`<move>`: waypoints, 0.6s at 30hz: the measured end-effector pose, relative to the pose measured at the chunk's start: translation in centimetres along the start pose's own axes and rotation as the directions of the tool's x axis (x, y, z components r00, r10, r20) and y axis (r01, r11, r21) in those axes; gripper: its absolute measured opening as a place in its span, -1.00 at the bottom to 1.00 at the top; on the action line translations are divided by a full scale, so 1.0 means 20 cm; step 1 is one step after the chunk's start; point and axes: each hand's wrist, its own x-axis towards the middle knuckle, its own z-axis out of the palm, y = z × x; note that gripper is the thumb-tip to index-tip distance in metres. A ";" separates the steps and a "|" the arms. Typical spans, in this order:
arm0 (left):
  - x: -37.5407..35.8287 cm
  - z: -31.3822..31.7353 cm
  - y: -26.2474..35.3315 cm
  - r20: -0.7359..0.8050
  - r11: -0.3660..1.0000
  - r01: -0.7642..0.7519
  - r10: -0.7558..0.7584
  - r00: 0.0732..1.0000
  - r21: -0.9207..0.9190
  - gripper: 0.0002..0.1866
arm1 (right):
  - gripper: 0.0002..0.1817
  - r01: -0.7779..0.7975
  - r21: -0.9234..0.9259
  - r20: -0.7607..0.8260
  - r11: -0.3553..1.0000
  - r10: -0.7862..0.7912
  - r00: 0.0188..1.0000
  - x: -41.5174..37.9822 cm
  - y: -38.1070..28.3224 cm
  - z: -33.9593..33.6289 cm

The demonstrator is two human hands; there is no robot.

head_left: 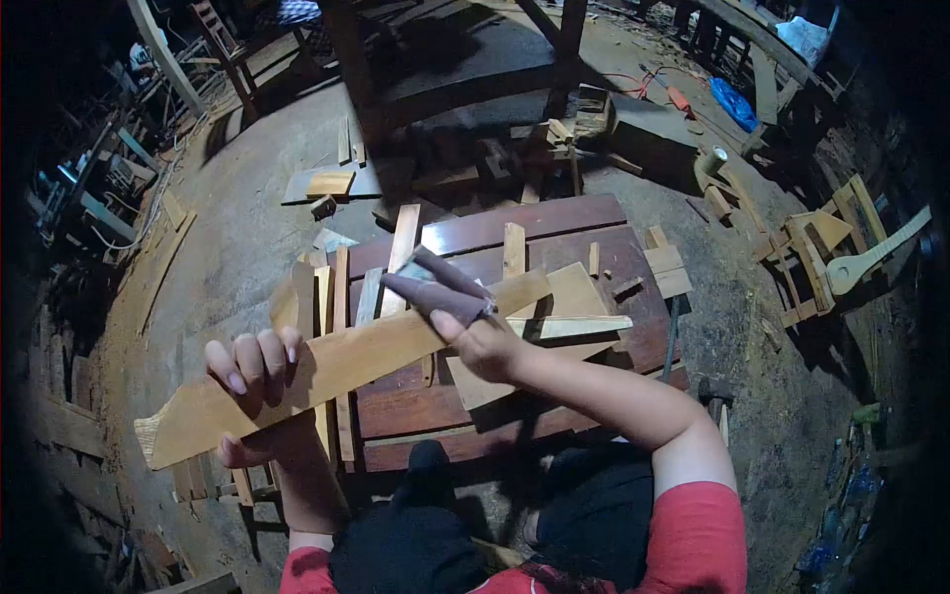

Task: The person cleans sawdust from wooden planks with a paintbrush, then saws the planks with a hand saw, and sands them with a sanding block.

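Observation:
A long, flat wooden board slants across in front of me, with a curved, rough-grained end at the lower left. My left hand is closed around its wide left part, fingers over the far edge and thumb at the near edge. Toward the narrower right end, my right hand grips a folded piece of dark brown sandpaper. The sandpaper lies over the board's upper face, its loose flaps sticking up and to the left. Part of the right hand's grip is hidden behind the paper.
Below the board stands a low reddish-brown slatted table bearing several wood offcuts. A dark wooden bench stands beyond it. At right are a wooden frame and a pale long-necked wooden piece. A blue bag lies on the floor.

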 end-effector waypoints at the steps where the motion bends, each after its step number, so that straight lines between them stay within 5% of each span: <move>1: 0.00 0.00 0.01 0.066 1.000 0.016 -0.015 0.998 -0.016 -0.59 | -0.58 -0.002 0.004 0.000 1.000 0.002 1.000 -0.01 0.00 -0.01; 3: -0.01 0.00 0.01 0.090 1.000 0.026 -0.025 0.996 -0.012 -0.59 | -0.56 -0.076 0.319 0.081 0.945 0.052 0.995 -0.04 0.03 -0.05; 6: -0.01 -0.01 0.01 0.118 0.999 0.026 -0.022 0.993 -0.027 -0.58 | -0.55 0.001 -0.081 -0.006 0.997 -0.001 1.000 -0.12 0.41 -0.17; 11: -0.01 -0.04 0.00 0.166 1.000 0.021 -0.019 0.986 -0.013 -0.49 | -0.56 -0.337 -0.319 -0.079 0.886 0.329 0.941 -0.21 0.64 -0.35; 14: 0.00 -0.01 -0.01 0.103 1.000 0.016 -0.017 0.995 0.011 -0.34 | -0.60 -0.201 -0.062 -0.013 0.978 0.200 0.980 -0.10 0.45 -0.20; 16: -0.01 0.04 -0.02 -0.085 1.000 0.000 0.001 0.996 0.008 -0.27 | -0.60 -0.054 0.115 0.048 0.992 0.049 0.998 -0.01 0.16 -0.09; 18: 0.00 0.01 -0.02 -0.051 0.999 0.006 -0.007 0.999 -0.031 -0.25 | -0.55 -0.014 0.125 0.036 0.992 0.009 0.999 0.02 -0.01 -0.06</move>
